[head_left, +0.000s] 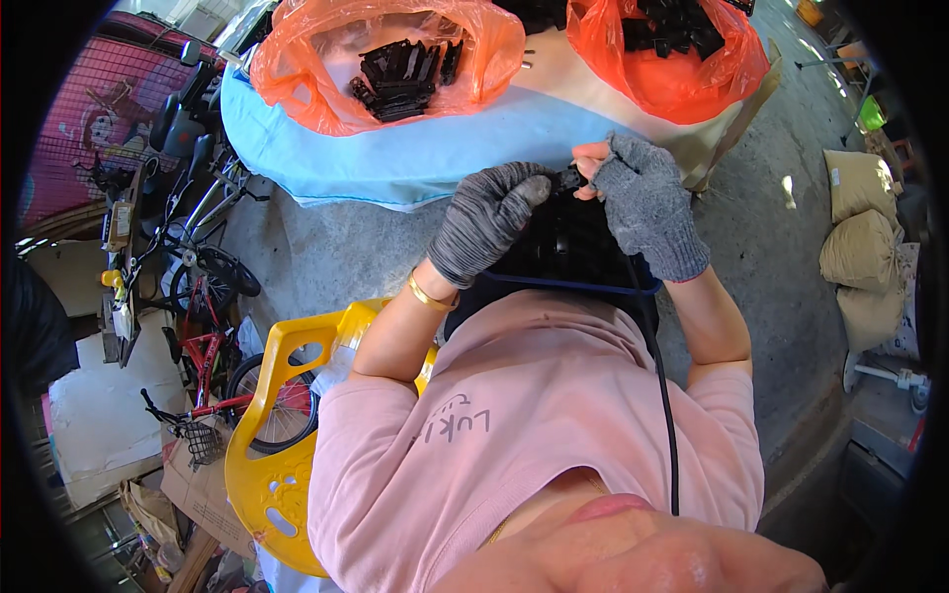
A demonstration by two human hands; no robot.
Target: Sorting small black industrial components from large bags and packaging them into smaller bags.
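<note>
In a knitted grey glove, my left hand (491, 219) pinches a small black plastic piece (569, 180) between thumb and forefinger. My right hand (647, 203), in a grey glove with bare fingertips, grips the same piece from the other side. What exactly the piece is cannot be made out. Below both hands, a blue bin (647, 290) at my lap holds dark parts. Beyond them, on a table with a light blue cloth (376, 168), an open orange plastic bag (297, 69) contains black plastic strips (400, 74). A red plastic bag (662, 89) to its right holds black parts (682, 30).
A black cord (660, 376) runs along my chest up to the bin. At my left stands a yellow plastic chair (242, 474), with a red bicycle (203, 366) past it. Tan sacks (862, 247) are piled on the right.
</note>
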